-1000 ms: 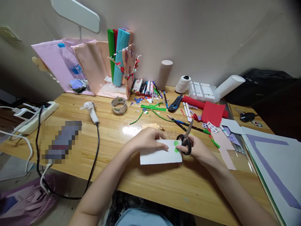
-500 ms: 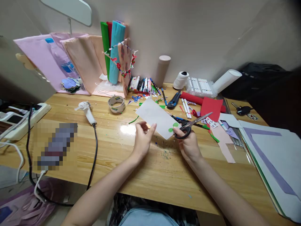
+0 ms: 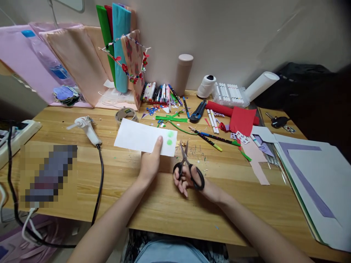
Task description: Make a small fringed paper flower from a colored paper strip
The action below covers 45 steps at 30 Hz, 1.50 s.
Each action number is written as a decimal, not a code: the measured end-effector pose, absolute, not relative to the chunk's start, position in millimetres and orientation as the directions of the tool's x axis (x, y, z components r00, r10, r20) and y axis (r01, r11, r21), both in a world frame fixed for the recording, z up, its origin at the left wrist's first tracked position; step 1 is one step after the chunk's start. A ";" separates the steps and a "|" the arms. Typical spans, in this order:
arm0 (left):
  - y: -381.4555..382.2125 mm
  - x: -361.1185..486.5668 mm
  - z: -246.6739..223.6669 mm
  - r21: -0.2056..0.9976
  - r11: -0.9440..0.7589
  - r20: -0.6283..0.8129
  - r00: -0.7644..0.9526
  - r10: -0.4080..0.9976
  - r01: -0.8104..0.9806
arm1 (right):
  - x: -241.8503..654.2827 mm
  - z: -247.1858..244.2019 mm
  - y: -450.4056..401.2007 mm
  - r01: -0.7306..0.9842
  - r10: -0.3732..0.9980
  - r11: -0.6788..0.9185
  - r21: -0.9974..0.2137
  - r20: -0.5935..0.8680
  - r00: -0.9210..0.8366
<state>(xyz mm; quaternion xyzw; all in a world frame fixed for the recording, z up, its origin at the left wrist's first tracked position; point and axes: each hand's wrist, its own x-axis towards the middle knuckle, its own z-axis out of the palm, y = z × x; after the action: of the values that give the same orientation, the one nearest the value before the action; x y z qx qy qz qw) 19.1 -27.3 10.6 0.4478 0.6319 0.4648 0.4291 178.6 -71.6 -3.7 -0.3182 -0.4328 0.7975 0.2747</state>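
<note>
A white sheet of paper (image 3: 139, 137) with two green spots near its right end is pinched in my left hand (image 3: 150, 160), thumb on top. Black-handled scissors (image 3: 185, 159) sit in my right hand (image 3: 188, 179), with fingers through the handle loops. Their blades are parted and point away from me, just right of and below the paper's right edge. Blades and paper appear apart.
Behind the paper lie a tape roll (image 3: 126, 114), green strips (image 3: 175, 119) and scraps. Markers (image 3: 211, 140), a box cutter (image 3: 197, 111) and red paper (image 3: 243, 121) are to the right. A glue gun (image 3: 89, 130) lies left.
My left hand has taken the paper to the left and turned it. My right hand has let go of the paper's corner, and the scissors are now spread and upright in view. The view has shifted.
</note>
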 end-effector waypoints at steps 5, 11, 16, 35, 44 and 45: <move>-30.3 24.6 6.6 0.945 0.297 -0.249 -0.289 0.924 0.136 | 164.0 -3.3 -87.6 -0.103 0.668 -0.462 -0.881 -0.269 -0.694; -47.6 38.9 7.4 0.921 0.379 -0.327 -0.348 0.878 0.090 | 158.7 -8.4 -94.3 -0.057 0.686 -0.447 -0.893 -0.301 -0.663; -56.8 45.6 8.8 0.808 0.584 -0.561 -0.199 0.803 0.080 | 159.0 -10.3 -94.1 -0.030 0.716 -0.435 -0.900 -0.325 -0.617; -14.5 12.3 14.5 0.999 0.045 -0.048 -0.161 0.986 -0.023 | 190.9 6.4 -73.5 0.068 0.611 -0.373 -0.925 -0.300 -0.732; -11.2 -2.3 21.8 0.993 0.082 -0.095 0.151 0.984 0.087 | 202.4 10.3 -64.9 0.131 0.592 -0.296 -0.946 -0.290 -0.752; -10.9 -3.1 22.1 0.992 0.088 -0.100 0.152 0.983 0.087 | 202.6 10.4 -65.0 0.135 0.594 -0.296 -0.946 -0.293 -0.749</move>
<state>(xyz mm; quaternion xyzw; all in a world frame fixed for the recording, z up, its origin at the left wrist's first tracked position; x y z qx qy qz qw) -3.1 -10.9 22.1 0.5331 0.5020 0.4146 0.5402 202.6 -65.0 10.4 -0.3183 -0.5727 0.7393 0.1552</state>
